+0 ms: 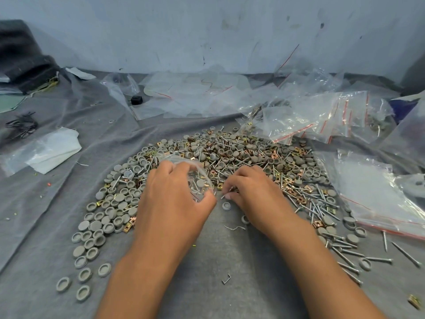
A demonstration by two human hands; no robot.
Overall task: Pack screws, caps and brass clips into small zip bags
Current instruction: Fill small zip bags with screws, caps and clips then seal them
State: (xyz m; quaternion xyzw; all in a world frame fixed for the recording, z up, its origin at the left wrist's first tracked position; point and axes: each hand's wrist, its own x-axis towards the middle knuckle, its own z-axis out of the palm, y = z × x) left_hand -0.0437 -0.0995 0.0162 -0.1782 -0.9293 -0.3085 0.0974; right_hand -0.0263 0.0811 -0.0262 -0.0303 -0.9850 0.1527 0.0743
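- Your left hand [171,194] grips a small clear bag [195,178], fingers curled round its mouth, thumb against its near side; a few screws and a gray cap show through the plastic.
- Your right hand [250,192] sits just beside it, thumb and forefinger pinching a screw [226,194] with its tip pointed toward the bag.
- The mixed pile [230,157] of gray caps, brass clips and screws spreads across the gray cloth [218,261] beyond and around both hands.
- One loose cap [226,206] lies just under your right fingertips.
- Filled zip bags [322,116] with red strips lie heaped at the right, well apart from your hands.
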